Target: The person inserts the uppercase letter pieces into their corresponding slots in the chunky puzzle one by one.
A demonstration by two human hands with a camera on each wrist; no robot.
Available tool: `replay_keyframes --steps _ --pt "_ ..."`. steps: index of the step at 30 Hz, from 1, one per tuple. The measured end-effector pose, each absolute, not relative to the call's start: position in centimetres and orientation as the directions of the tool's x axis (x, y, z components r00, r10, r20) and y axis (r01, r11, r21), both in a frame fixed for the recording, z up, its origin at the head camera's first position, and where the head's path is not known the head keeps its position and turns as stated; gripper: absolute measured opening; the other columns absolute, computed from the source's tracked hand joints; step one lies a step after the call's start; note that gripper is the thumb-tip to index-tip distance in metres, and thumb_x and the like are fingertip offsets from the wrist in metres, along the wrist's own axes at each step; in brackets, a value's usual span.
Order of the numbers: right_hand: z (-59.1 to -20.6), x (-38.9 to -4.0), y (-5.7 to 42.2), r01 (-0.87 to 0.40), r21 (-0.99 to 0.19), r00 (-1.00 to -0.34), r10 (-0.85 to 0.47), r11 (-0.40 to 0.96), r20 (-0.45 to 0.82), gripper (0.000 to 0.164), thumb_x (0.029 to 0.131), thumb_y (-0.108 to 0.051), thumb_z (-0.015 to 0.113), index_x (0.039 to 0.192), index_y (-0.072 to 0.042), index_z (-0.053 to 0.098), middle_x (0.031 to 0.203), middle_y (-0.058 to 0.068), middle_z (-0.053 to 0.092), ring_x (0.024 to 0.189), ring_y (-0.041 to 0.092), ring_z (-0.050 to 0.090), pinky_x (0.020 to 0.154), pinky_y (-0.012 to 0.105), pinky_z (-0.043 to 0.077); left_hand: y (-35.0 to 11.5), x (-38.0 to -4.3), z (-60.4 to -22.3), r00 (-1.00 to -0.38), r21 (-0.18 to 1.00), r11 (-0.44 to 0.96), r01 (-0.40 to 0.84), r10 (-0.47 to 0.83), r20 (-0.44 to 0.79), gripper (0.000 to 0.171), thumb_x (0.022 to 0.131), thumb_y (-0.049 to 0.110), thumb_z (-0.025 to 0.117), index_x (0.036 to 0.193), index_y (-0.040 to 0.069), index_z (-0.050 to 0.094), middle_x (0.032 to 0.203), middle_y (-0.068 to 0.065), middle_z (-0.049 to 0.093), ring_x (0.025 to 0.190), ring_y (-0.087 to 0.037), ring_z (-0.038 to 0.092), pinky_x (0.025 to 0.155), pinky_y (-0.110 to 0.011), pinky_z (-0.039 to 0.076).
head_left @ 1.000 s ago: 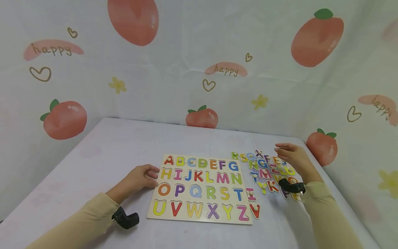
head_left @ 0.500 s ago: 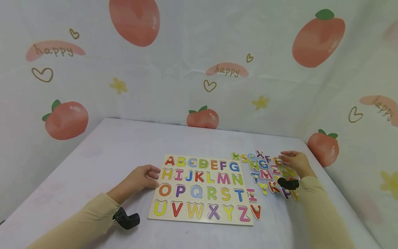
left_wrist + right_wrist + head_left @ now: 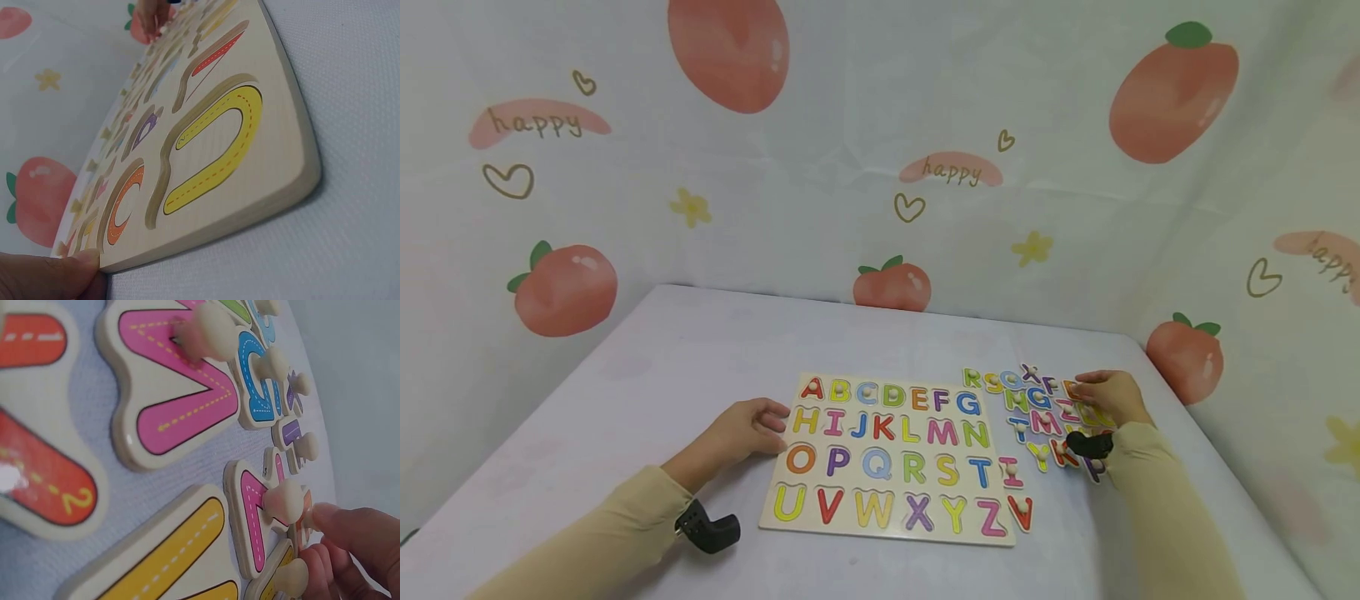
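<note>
From where I sit, the right hand point(image 3: 1116, 396) is down at the far side of the loose letters, its thumb and fingers closed on the pale knob point(image 3: 310, 519) of an orange letter piece point(image 3: 302, 527). I take that piece for the E, though the hand covers much of it in the head view; it lies beyond the board's right edge, near the purple F piece point(image 3: 1049, 386) and the pink Z piece point(image 3: 1064, 411). I read the knob as the reason for this hold: it stands proud of a thin, flat letter and gives the fingertips something to pinch without disturbing the neighbours. My left hand point(image 3: 741, 433) rests against the left edge of the wooden alphabet board point(image 3: 895, 533), its fingers loosely bent and apart from the thumb; I judge it is there to keep the board from sliding, and I see no firm clamp. The A piece point(image 3: 812, 388), B piece point(image 3: 839, 391), C piece point(image 3: 867, 393) and D piece point(image 3: 892, 396) sit in their slots, knobs up, while the E slot point(image 3: 919, 399) shows only its printed letter. The I piece point(image 3: 1011, 473) and V piece point(image 3: 1020, 512) lie just beside the board's right edge, apart from the main cluster.
</note>
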State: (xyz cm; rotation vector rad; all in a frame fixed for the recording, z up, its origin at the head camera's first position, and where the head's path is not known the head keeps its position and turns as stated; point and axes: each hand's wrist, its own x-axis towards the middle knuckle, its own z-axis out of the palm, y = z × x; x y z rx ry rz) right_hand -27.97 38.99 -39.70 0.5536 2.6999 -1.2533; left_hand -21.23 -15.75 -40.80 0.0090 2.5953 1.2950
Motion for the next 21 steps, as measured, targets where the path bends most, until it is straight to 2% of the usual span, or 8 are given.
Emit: replay_keyframes --steps 3,9,21 --pt "-39.50 -27.69 38.93 0.375 -0.706 -0.926 0.279 0.600 -0.255 0.045 0.092 -0.022 0.065 0.126 0.006 0.056 0.124 0.027 0.056 0.100 0.030 0.053 0.086 0.038 0.039 -15.66 -21.23 -40.82 -0.971 0.784 0.612 -0.099 0.113 -0.211 0.049 0.077 0.005 0.077 0.122 -0.002 0.059 0.096 -0.008 0.064 0.080 -0.016 0.058 0.076 -0.031 0.053" --pt "-39.43 -27.55 38.94 0.373 -0.678 -0.927 0.277 0.633 -0.252 0.042 0.093 -0.022 0.063 0.125 0.004 0.058 0.128 0.027 0.054 0.105 0.032 0.050 0.086 0.039 0.038 -15.45 -21.21 -40.89 -0.971 0.777 0.620 -0.109 0.101 -0.217 0.048 0.077 0.005 0.076 0.122 -0.001 0.059 0.097 -0.009 0.064 0.082 -0.017 0.059 0.077 -0.032 0.053" --pt "-38.82 -27.27 38.65 0.382 -0.641 -0.924 0.293 0.665 -0.246 0.036 0.092 -0.022 0.066 0.117 0.004 0.064 0.115 0.025 0.062 0.099 0.030 0.051 0.082 0.038 0.039 -15.43 -21.21 -40.99 -0.972 0.794 0.600 -0.098 0.114 -0.206 0.049 0.077 0.004 0.077 0.122 -0.002 0.059 0.096 -0.008 0.063 0.078 -0.015 0.058 0.073 -0.029 0.052"
